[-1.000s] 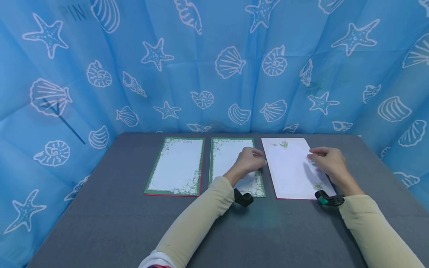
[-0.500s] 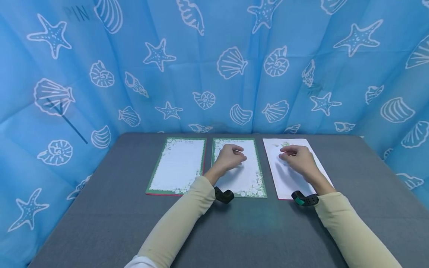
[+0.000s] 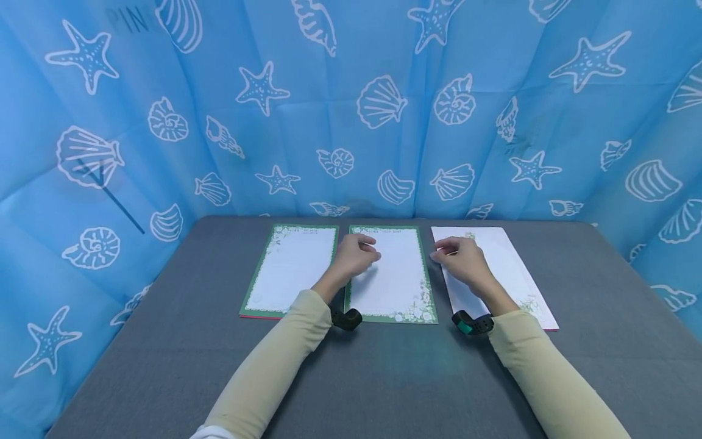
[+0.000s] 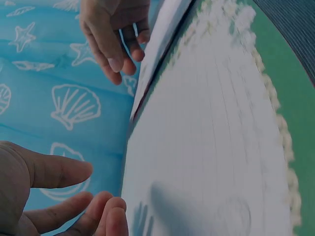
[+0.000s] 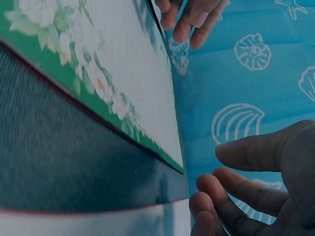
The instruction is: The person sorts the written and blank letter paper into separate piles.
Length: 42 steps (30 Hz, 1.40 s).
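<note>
now, half-open and empty, the left hand (image 3: 353,255) and right hand (image 3: 463,261) have been shifted left, over the middle floral-bordered sheet (image 3: 392,280) and white sheet (image 3: 511,268), both left ungripped.

Place: curtained-off work spot; kind of room beyond it hidden. Backdrop: creased blue curtain (image 3: 337,122), printed with white starfish and shells, filling the upper half of the frame and coming down at both sides. Furniture: one bench (image 3: 395,378), dark grey with a cloth-like top, lower half of the frame, far edge along the curtain. Stationery, mid-frame, in a row: left paper (image 3: 290,268) and centre paper (image 3: 400,274), green-bordered; right paper (image 3: 510,262), mostly white.
</note>
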Available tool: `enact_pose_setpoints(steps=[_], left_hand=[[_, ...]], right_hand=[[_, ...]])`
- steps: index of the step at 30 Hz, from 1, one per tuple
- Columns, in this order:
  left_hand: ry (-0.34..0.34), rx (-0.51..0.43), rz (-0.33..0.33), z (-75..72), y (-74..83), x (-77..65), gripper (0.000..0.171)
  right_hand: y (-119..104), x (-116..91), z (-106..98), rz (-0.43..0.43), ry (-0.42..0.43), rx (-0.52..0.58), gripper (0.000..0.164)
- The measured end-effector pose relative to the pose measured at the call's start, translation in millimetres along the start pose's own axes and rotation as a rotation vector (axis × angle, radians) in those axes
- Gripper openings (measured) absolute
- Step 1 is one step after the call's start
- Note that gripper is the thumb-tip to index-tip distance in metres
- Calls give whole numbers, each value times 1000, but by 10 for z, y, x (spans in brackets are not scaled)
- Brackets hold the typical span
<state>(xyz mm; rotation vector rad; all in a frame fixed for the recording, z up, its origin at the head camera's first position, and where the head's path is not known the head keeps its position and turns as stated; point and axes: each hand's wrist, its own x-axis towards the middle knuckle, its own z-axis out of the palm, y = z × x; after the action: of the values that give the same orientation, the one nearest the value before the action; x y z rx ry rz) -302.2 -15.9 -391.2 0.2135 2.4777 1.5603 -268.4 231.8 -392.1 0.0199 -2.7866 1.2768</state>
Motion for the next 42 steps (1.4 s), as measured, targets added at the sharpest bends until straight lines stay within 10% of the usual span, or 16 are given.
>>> enact_pose_setpoints(steps=[17, 25, 29, 42], left_hand=[[128, 345, -37, -217, -184, -49, 38], [94, 338, -12, -227, -198, -71, 11], [114, 343, 16, -216, -180, -92, 39], [176, 329, 39, -184, -162, -117, 43]], right_hand=[[-99, 24, 200, 64, -106, -62, 41], [-117, 25, 244, 88, -105, -94, 45], [-128, 25, 256, 104, -100, -88, 45], [-115, 38, 277, 109, -58, -45, 42]])
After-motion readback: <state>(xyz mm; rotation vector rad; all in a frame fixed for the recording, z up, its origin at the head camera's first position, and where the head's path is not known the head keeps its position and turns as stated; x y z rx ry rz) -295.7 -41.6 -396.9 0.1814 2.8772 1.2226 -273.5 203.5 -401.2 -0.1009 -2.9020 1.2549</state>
